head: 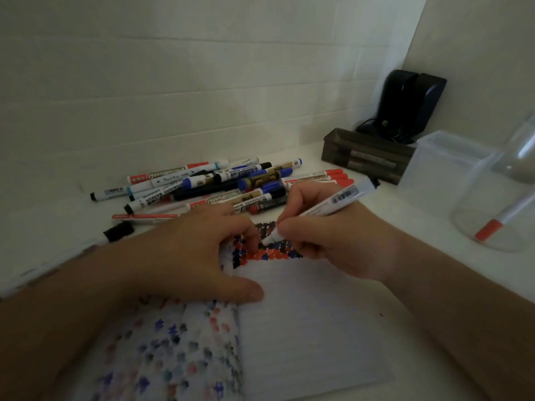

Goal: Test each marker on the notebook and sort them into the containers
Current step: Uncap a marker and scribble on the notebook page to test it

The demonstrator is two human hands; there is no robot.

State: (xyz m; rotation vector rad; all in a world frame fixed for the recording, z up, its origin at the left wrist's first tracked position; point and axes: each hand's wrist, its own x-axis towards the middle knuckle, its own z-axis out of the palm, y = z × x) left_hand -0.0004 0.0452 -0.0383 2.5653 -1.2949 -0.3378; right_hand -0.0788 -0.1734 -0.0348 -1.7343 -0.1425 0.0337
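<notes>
Marker (pixel 327 204) tip down on the notebook (pixel 304 314), right hand (pixel 327 244) tilting it back, fingers (pixel 292 224) clamped on the barrel: this looks like the test stroke. Left hand (pixel 191 256) lies flat, fingers spread, pinning the page. Next call: judge the mark, then drop it in a container (pixel 451 160) on the counter (pixel 405 206), with the pile (pixel 220 180) waiting.

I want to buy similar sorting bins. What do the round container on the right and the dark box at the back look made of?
The round container looks like clear, glossy plastic or possibly glass: the red-capped marker inside shows straight through its wall. The dark box looks like smoky, translucent plastic, since pale marker shapes show dimly through its side.
</notes>
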